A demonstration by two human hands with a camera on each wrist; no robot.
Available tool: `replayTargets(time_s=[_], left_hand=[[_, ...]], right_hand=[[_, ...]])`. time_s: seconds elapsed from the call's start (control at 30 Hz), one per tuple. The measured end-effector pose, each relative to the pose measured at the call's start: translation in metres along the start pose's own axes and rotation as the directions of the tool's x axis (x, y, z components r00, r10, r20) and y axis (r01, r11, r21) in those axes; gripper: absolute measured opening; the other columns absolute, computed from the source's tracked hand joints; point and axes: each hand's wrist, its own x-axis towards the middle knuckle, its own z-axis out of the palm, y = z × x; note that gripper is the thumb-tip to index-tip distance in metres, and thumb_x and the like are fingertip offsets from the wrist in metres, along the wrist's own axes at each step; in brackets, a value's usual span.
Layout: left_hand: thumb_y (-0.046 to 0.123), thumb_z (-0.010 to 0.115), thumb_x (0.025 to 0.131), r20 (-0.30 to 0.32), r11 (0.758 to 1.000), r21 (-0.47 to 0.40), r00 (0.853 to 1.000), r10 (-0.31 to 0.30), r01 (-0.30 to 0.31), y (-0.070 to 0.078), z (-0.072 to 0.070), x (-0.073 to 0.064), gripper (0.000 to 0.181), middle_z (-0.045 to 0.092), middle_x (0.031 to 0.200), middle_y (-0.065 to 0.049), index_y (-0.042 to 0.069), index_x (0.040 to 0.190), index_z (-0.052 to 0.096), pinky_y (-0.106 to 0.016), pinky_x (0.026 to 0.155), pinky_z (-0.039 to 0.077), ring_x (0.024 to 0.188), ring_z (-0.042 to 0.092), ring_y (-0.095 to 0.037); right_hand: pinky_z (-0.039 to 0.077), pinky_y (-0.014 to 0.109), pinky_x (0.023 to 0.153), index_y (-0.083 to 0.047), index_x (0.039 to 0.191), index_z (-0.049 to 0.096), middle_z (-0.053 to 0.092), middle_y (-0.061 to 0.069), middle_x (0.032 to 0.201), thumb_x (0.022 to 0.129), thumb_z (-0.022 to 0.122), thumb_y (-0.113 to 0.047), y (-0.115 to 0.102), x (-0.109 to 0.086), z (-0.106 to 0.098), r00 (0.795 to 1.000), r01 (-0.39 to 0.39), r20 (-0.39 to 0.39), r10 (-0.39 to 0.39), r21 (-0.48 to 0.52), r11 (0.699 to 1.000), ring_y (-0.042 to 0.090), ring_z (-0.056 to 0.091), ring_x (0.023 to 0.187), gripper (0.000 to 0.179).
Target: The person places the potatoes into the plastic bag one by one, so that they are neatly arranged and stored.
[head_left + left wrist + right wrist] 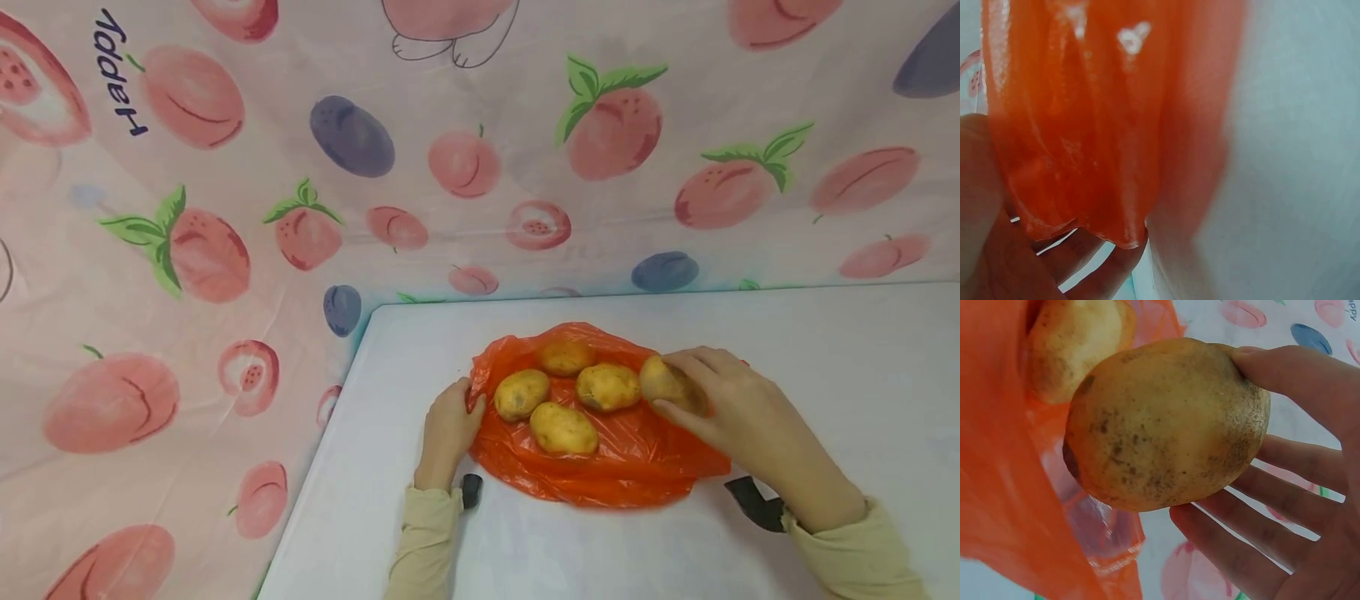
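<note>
An orange-red plastic bag (637, 442) lies spread on the white table with several potatoes on it. Its left edge is gripped by my left hand (452, 421); the left wrist view shows the bag film (1085, 137) between thumb and fingers (1094, 262). Over the bag's right side, my right hand (738, 404) holds a potato (667, 385) between thumb and fingertips. Up close in the right wrist view, this potato (1166, 425) has dark specks on its skin. Nearest to it on the bag is another potato (609, 387). More potatoes (564, 428) rest to the left.
The white table (600, 550) extends around the bag. Behind it and at the left hangs a pink cloth (465, 100) printed with fruit. Black straps (756, 504) sit at both wrists, below beige sleeves (855, 550).
</note>
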Motion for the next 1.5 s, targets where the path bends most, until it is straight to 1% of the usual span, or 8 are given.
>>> replayTargets(time_s=[0.1, 0.33, 0.5, 0.67, 0.9, 1.0, 1.2, 1.5], left_hand=[[0.023, 0.065, 0.096, 0.0, 1.0, 0.001, 1.0, -0.001, 0.001, 0.0, 0.0, 0.0, 0.014, 0.056, 0.078, -0.001, 0.01, 0.1, 0.063, -0.03, 0.065, 0.045, 0.071, 0.052, -0.019], [0.023, 0.066, 0.095, -0.005, 1.0, 0.007, 1.0, 0.01, -0.01, 0.002, -0.002, -0.001, 0.014, 0.055, 0.077, -0.001, 0.01, 0.099, 0.062, -0.03, 0.065, 0.046, 0.07, 0.052, -0.019], [0.022, 0.066, 0.095, -0.008, 1.0, 0.011, 1.0, 0.015, -0.015, 0.001, 0.0, -0.001, 0.014, 0.056, 0.077, -0.001, 0.01, 0.099, 0.062, -0.03, 0.065, 0.046, 0.071, 0.052, -0.019], [0.022, 0.066, 0.095, -0.004, 1.0, 0.014, 1.0, 0.012, -0.012, -0.001, 0.002, -0.001, 0.014, 0.058, 0.08, -0.001, 0.01, 0.101, 0.063, -0.031, 0.067, 0.047, 0.072, 0.052, -0.018], [0.023, 0.065, 0.096, -0.013, 1.0, 0.014, 1.0, 0.019, -0.019, 0.0, 0.001, -0.001, 0.015, 0.059, 0.082, -0.002, 0.009, 0.103, 0.064, -0.032, 0.068, 0.047, 0.073, 0.053, -0.019], [0.022, 0.065, 0.095, -0.013, 1.0, 0.011, 1.0, 0.022, -0.021, 0.0, 0.001, -0.001, 0.015, 0.059, 0.082, -0.002, 0.009, 0.103, 0.063, -0.032, 0.068, 0.048, 0.073, 0.053, -0.019], [0.023, 0.065, 0.096, -0.003, 1.0, 0.007, 1.0, 0.015, -0.015, 0.003, 0.001, -0.002, 0.015, 0.059, 0.081, -0.001, 0.01, 0.102, 0.063, -0.031, 0.068, 0.048, 0.073, 0.053, -0.019], [0.024, 0.066, 0.096, 0.006, 1.0, 0.016, 1.0, 0.001, -0.001, 0.006, 0.0, -0.003, 0.016, 0.058, 0.083, -0.001, 0.01, 0.104, 0.063, -0.033, 0.074, 0.05, 0.076, 0.053, -0.019]], right_hand=[[0.055, 0.056, 0.076, -0.005, 0.116, 0.066, 0.065, 0.015, 0.11, 0.068, 0.09, -0.025, -0.003, -0.001, 0.005, 0.998, -0.017, 0.053, 0.017, -0.003, 1.0, 0.034, 0.064, 0.1, 0.057], [0.055, 0.055, 0.08, -0.003, 0.116, 0.066, 0.064, 0.018, 0.115, 0.076, 0.086, -0.032, -0.008, -0.002, 0.015, 0.984, -0.029, 0.178, 0.032, -0.02, 0.999, 0.036, 0.063, 0.106, 0.053], [0.055, 0.055, 0.082, -0.001, 0.117, 0.066, 0.065, 0.02, 0.116, 0.078, 0.084, -0.032, -0.008, -0.005, 0.023, 0.975, -0.018, 0.222, 0.02, -0.009, 1.0, 0.038, 0.064, 0.107, 0.053], [0.055, 0.054, 0.084, 0.0, 0.116, 0.067, 0.066, 0.017, 0.112, 0.078, 0.084, -0.034, -0.009, -0.008, 0.03, 0.965, -0.024, 0.262, 0.027, -0.013, 1.0, 0.035, 0.064, 0.105, 0.053], [0.054, 0.055, 0.086, -0.001, 0.117, 0.067, 0.067, 0.017, 0.113, 0.08, 0.082, -0.035, -0.012, -0.009, 0.039, 0.938, -0.043, 0.342, 0.05, -0.03, 0.999, 0.037, 0.064, 0.107, 0.053], [0.054, 0.055, 0.086, 0.0, 0.117, 0.067, 0.067, 0.018, 0.114, 0.08, 0.082, -0.035, -0.013, -0.01, 0.042, 0.934, -0.047, 0.351, 0.056, -0.036, 0.998, 0.037, 0.064, 0.107, 0.053], [0.055, 0.054, 0.084, 0.0, 0.117, 0.067, 0.067, 0.018, 0.115, 0.081, 0.081, -0.034, -0.012, -0.014, 0.048, 0.936, -0.044, 0.346, 0.061, -0.055, 0.997, 0.037, 0.064, 0.107, 0.052], [0.055, 0.051, 0.084, -0.001, 0.121, 0.066, 0.065, 0.016, 0.115, 0.083, 0.079, -0.033, -0.015, -0.013, 0.053, 0.943, 0.015, 0.332, 0.011, -0.073, 0.997, 0.034, 0.063, 0.103, 0.052]])
